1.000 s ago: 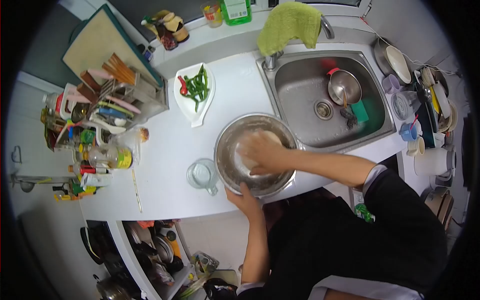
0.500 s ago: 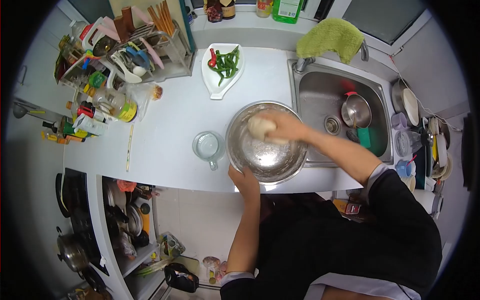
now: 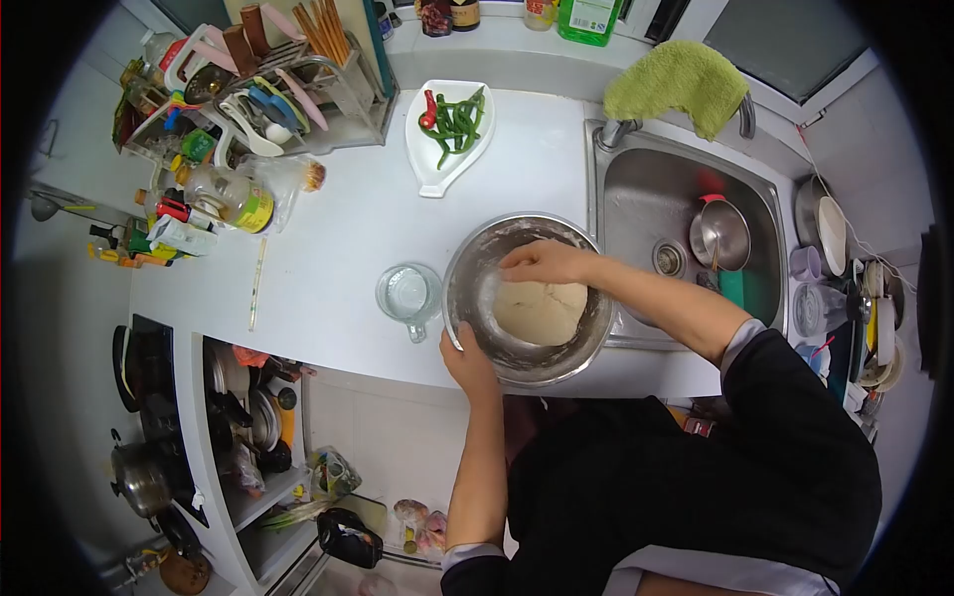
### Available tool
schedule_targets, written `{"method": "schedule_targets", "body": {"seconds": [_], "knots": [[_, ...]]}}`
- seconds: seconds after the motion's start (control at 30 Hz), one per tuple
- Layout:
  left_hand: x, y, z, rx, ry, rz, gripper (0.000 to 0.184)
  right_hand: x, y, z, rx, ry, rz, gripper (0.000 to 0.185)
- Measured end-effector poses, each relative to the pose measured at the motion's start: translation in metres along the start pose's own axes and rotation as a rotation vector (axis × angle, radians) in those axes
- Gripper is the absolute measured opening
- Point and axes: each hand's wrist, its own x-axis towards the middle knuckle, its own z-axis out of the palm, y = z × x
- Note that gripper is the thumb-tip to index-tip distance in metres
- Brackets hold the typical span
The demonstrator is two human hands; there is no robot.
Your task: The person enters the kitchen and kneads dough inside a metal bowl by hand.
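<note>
A wide steel mixing bowl (image 3: 467,248) stands at the counter's front edge, its inner wall smeared with whitish residue. My left hand (image 3: 469,366) grips the near-left rim, thumb over the edge. In the bowl lies a pale lump of dough (image 3: 542,313) with a creased top. Over the far edge of the dough is my right hand (image 3: 547,263), its fingers bent and pressed together, pointing left. Whether those fingers pinch any dough is hidden. Just left of the bowl sits a glass mug of clear liquid (image 3: 408,292).
Behind the bowl, a white dish (image 3: 429,179) holds green and red chillies. The sink (image 3: 636,189), with a small metal bowl (image 3: 719,236) in it, adjoins on the right. Bottles (image 3: 243,209) and a utensil rack (image 3: 348,109) line the left; a chopstick (image 3: 257,285) lies nearby.
The dough was raised in my right hand and now rests in the bowl. That hand has come off its top to the far edge. My left hand stays on the rim.
</note>
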Motion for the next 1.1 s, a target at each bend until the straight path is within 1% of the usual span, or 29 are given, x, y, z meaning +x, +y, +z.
{"method": "schedule_targets", "body": {"seconds": [0.03, 0.1, 0.13, 0.2, 0.27, 0.4, 0.43, 0.47, 0.53, 0.6, 0.63, 0.7, 0.77, 0.83, 0.9, 0.93, 1.0, 1.03, 1.1], "knots": [[0.003, -0.001, 0.002, -0.101, -0.009, -0.029, 0.033, -0.006, -0.004, 0.006, -0.001, -0.001, 0.002, 0.043], [0.003, -0.002, 0.002, -0.113, 0.001, -0.055, 0.033, -0.025, -0.013, 0.032, -0.505, 0.227, -0.173, 0.041], [0.002, -0.001, 0.002, -0.126, 0.006, -0.079, 0.033, -0.04, -0.015, 0.047, -0.502, 0.231, -0.169, 0.041], [0.003, 0.006, 0.006, -0.14, 0.005, -0.074, 0.033, -0.062, -0.018, 0.066, -0.676, 0.531, -0.474, 0.036], [-0.003, 0.008, 0.005, -0.155, 0.006, -0.096, 0.033, -0.061, -0.013, 0.069, -0.672, 0.578, -0.431, 0.033], [-0.001, 0.02, 0.008, -0.039, 0.02, -0.108, 0.032, -0.029, 0.011, 0.056, -0.65, 0.652, -0.349, 0.027], [-0.001, 0.023, 0.01, 0.011, 0.033, -0.107, 0.033, -0.02, 0.016, 0.052, -0.655, 0.646, -0.339, 0.027], [-0.001, 0.021, 0.01, 0.008, 0.031, -0.121, 0.033, -0.013, 0.022, 0.049, -0.648, 0.644, -0.366, 0.025], [-0.002, 0.017, 0.007, -0.03, 0.007, -0.074, 0.036, -0.004, 0.024, 0.044, -0.643, 0.631, -0.386, 0.024], [0.0, 0.019, 0.006, 0.024, 0.0, -0.081, 0.036, 0.005, 0.022, 0.04, -0.636, 0.582, -0.297, 0.023], [-0.002, 0.019, 0.003, 0.084, -0.013, -0.086, 0.036, 0.007, 0.021, 0.041, -0.631, 0.579, -0.296, 0.023], [0.0, 0.014, 0.001, 0.114, -0.018, -0.051, 0.036, 0.009, 0.018, 0.039, -0.611, 0.564, -0.225, 0.026], [-0.003, 0.013, 0.001, 0.134, -0.021, -0.002, 0.037, 0.008, 0.019, 0.038, -0.632, 0.547, -0.235, 0.029], [-0.002, 0.02, 0.005, 0.15, 0.006, -0.004, 0.038, 0.015, 0.017, 0.033, -0.653, 0.527, -0.263, 0.032], [-0.002, 0.018, 0.004, 0.19, 0.028, 0.043, 0.038, 0.013, 0.021, 0.031, -0.455, 0.397, -0.223, 0.038], [-0.002, 0.016, 0.005, 0.225, 0.047, 0.079, 0.038, 0.004, 0.006, 0.027, -0.455, 0.404, -0.223, 0.038], [-0.002, 0.013, 0.007, 0.21, 0.056, 0.067, 0.038, -0.017, -0.029, 0.018, -0.394, 0.191, 0.006, 0.043], [-0.002, 0.013, 0.007, 0.199, 0.069, 0.048, 0.039, -0.023, -0.044, 0.021, -0.394, 0.197, 0.008, 0.043], [-0.002, 0.012, 0.006, 0.214, 0.07, 0.065, 0.039, -0.031, -0.064, 0.035, -0.503, 0.127, 0.109, 0.039]]}}
